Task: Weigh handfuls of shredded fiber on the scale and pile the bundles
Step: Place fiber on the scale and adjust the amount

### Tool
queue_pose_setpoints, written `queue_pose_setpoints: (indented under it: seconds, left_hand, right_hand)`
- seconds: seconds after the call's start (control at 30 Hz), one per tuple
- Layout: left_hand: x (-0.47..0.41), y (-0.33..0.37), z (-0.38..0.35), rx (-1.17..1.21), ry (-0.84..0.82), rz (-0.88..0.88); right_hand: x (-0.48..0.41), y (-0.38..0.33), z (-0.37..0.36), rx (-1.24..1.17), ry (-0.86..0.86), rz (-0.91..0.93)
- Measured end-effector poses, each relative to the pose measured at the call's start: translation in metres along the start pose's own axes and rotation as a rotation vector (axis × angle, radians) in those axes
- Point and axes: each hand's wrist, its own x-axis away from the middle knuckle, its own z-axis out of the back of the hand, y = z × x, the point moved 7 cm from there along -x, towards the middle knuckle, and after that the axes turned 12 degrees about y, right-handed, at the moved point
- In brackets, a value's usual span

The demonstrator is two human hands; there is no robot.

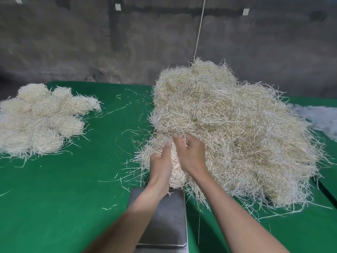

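Observation:
A big loose heap of pale shredded fiber [228, 128] covers the right half of the green table [63, 189]. At its near left edge both hands gather a handful of fiber [176, 170]. My left hand [161, 161] grips the handful from the left. My right hand [190, 152] curls over it from the right, fingers buried in strands. The metal scale [164, 220] lies just in front of the hands, its plate bare under my left forearm. A pile of rounded fiber bundles [40, 117] sits at the far left.
Stray strands are scattered over the green cloth between the two piles. Whitish plastic material [321, 119] lies at the right edge behind the heap. A white cord [199, 30] hangs down the grey wall behind the table.

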Motion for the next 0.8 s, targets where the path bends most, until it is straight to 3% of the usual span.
queue_pose_setpoints:
  seconds: [0.07,0.17,0.3,0.37,0.43,0.47,0.57,0.67,0.73,0.8]
  left_hand:
    - [-0.006,0.010,-0.002,0.011,-0.032,0.013]
    - [-0.020,0.022,0.009,0.110,0.068,0.020]
    - [-0.002,0.009,0.003,0.013,0.030,0.051]
    - [-0.005,0.014,0.000,0.032,-0.023,0.034]
    - [-0.013,0.019,0.003,0.074,0.002,-0.024]
    - [-0.013,0.016,0.004,0.043,0.016,-0.039]
    - [-0.007,0.017,-0.001,-0.211,-0.017,-0.108]
    - [-0.009,0.039,-0.008,-0.395,-0.034,-0.418]
    - [-0.004,0.046,-0.020,-0.421,-0.066,-0.521]
    - [0.002,0.048,-0.027,-0.308,-0.049,-0.543]
  right_hand:
    - [0.006,-0.008,0.002,-0.019,0.046,0.072]
    - [0.039,-0.031,-0.009,0.007,0.064,0.264]
    - [0.002,0.003,-0.004,-0.082,0.035,-0.008]
    - [0.015,-0.006,0.001,-0.051,0.113,0.078]
    - [0.043,-0.019,-0.011,0.000,0.077,0.202]
    - [0.047,-0.016,-0.013,0.007,0.058,0.166]
    - [0.014,0.024,-0.004,-0.135,-0.007,-0.184]
    - [0.002,0.037,0.004,-0.374,-0.195,-0.386]
    - [0.013,0.032,-0.009,-0.452,-0.431,-0.480]
    - [0.017,0.030,-0.011,-0.358,-0.522,-0.495]
